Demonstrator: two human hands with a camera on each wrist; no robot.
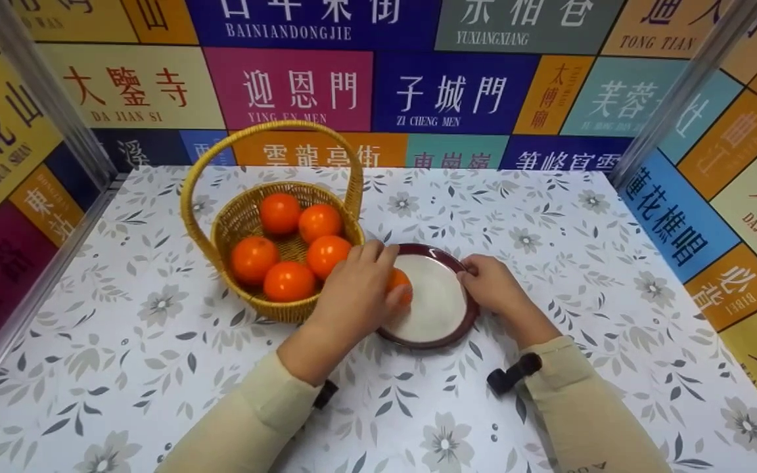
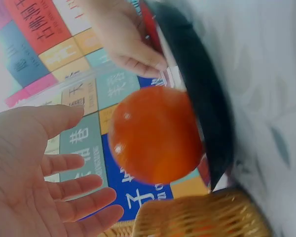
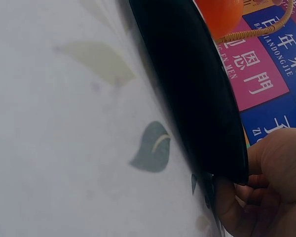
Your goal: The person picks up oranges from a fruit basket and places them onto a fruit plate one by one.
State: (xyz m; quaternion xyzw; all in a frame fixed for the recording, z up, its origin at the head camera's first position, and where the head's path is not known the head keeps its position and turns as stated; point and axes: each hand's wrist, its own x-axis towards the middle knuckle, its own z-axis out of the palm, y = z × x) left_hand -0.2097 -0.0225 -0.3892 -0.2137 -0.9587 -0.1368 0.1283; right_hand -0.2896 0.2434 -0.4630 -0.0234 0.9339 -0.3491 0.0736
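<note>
The orange (image 1: 402,282) lies at three o'clock from the left hand (image 1: 357,284), fingers (image 2: 89,203) spread and empty; the right hand (image 1: 493,286) pinches the plate (image 1: 439,295).

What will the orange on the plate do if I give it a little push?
The orange will probably roll, because it looks almost round. Its shiny skin suggests it could feel smooth and a bit slippery. The dark rim of the plate looks raised, so it might stop a gentle roll.

Pale beige sleeves (image 1: 247,420), black wrist cameras (image 1: 503,380), dark right-sleeve lettering (image 1: 595,467)
</note>
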